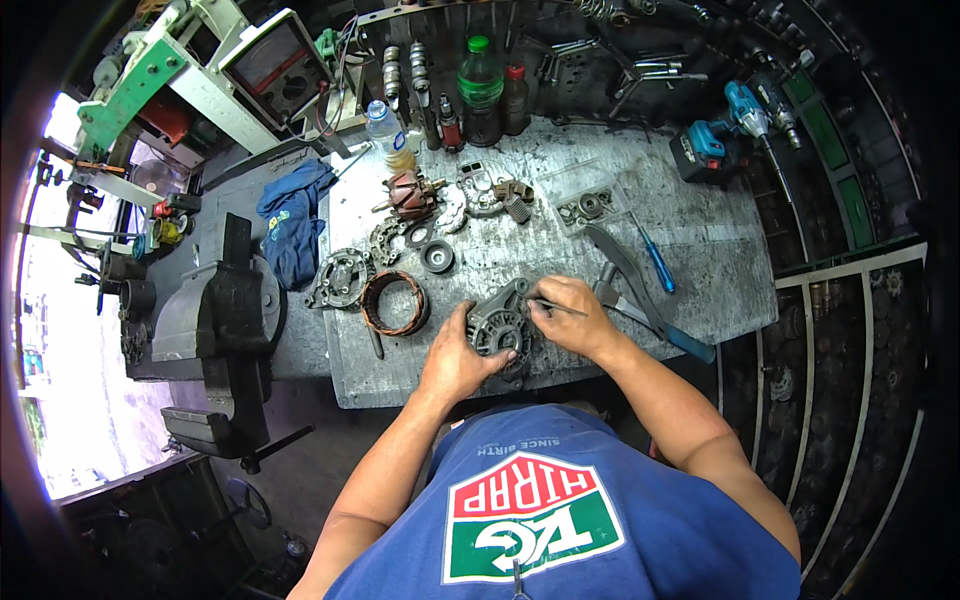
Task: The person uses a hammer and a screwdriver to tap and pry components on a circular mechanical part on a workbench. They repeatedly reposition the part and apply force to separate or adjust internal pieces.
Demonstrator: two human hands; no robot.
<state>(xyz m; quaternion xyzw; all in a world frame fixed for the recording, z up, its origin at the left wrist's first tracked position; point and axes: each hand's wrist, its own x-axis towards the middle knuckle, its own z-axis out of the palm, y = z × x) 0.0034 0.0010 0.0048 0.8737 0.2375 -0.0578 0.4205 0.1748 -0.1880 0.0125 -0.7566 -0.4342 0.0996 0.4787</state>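
Observation:
On the near edge of the metal-topped bench, my left hand (458, 358) grips a grey cast alternator housing (490, 328) with slotted vents, fingers on its left side and thumb at its lower rim. Pinched in my right hand (578, 320) is a thin dark rod-like tool (560, 308), held at the housing's upper right; its tip is too small to make out. Left of the housing lies a copper-wound stator ring (371, 306). Behind that sit a round black pulley (437, 257), another alternator end housing (340, 280) and a reddish-brown rotor (408, 196).
A hammer with a blue grip (690, 345), a dark curved strip (622, 262) and a blue screwdriver (656, 264) lie to the right. Blue cordless drill (746, 110) at back right; bottles (481, 85) at the back. A large vise (225, 310) and blue cloth (293, 220) are left.

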